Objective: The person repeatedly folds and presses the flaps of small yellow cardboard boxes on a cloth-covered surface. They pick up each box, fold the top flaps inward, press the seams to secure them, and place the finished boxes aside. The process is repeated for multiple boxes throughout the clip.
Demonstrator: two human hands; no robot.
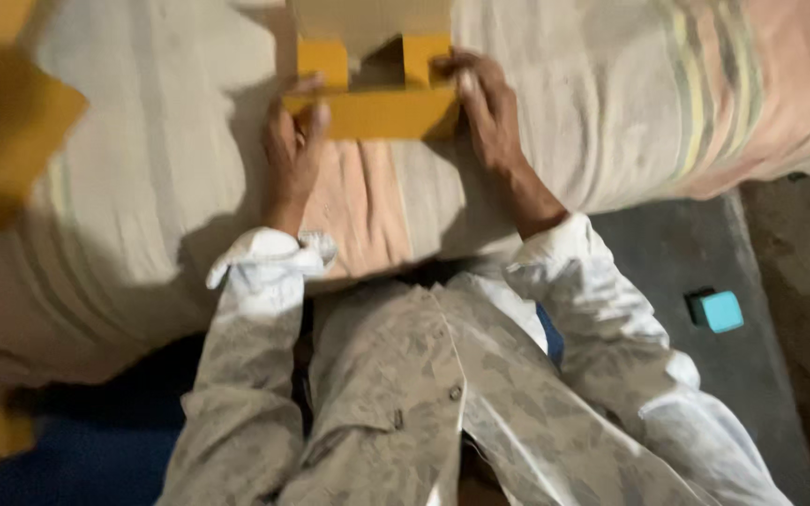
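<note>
A yellow cardboard piece [377,111] with two short tabs lies on a striped cloth [142,187]. Above it sits a brown cardboard sheet [367,21]. My left hand [291,150] grips the yellow piece's left end, with the thumb over its front edge. At the right end, my right hand [482,105] presses down, its fingers curled over the right tab. Both sleeves are white and rolled back at the wrist.
Another yellow cardboard shape [2,141] lies blurred at the far left. A small turquoise block [716,310] rests on the dark floor at the right. My patterned shirt fills the lower middle of the view.
</note>
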